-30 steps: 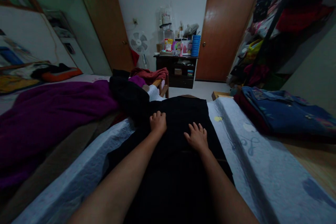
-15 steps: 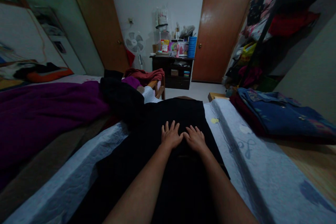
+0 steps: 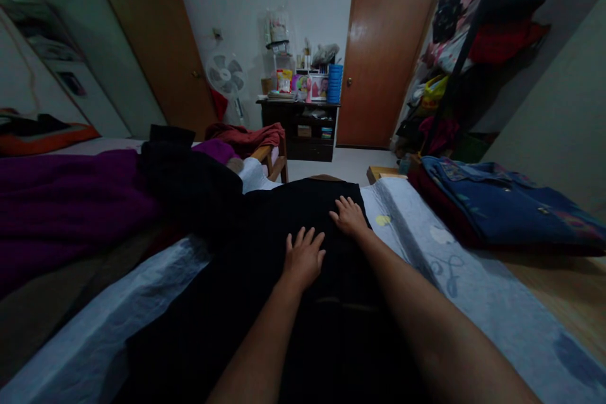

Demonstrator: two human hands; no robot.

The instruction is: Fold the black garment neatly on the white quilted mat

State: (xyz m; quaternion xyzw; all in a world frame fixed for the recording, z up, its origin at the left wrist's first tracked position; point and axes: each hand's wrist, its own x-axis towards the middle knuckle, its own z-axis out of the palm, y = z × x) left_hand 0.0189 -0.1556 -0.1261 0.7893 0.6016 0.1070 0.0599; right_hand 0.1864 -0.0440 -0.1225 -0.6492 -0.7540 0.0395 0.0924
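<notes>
The fingers of our left hand (image 3: 303,260) are spread wide, palm down, and have nothing pinched. The fingers of our right hand (image 3: 349,216) are spread too, with nothing gripped. Think of a clock lying around our hands, with twelve straight ahead. Our left hand sits toward eight o'clock from our right one, and the two are apart.

Under both hands is a big black cloth (image 3: 227,303), laid out mostly flat. It runs from twelve o'clock down to six. Our left hand is on its middle; our right hand is near its edge at one o'clock.

Below the cloth is a pale sheet (image 3: 426,221) with a grey stripe. At three o'clock a folded blue shirt (image 3: 497,202) lies on something dark red. Past it, toward four, is some bare wood (image 3: 563,290).

At ten o'clock is a black heap (image 3: 189,183); we cannot tell if it joins our cloth. A purple cloth (image 3: 71,202) lies at nine. Farther off, a fan (image 3: 226,74) stands at eleven, a dark shelf (image 3: 274,132) just before twelve, and a brown door (image 3: 374,57) just after.
</notes>
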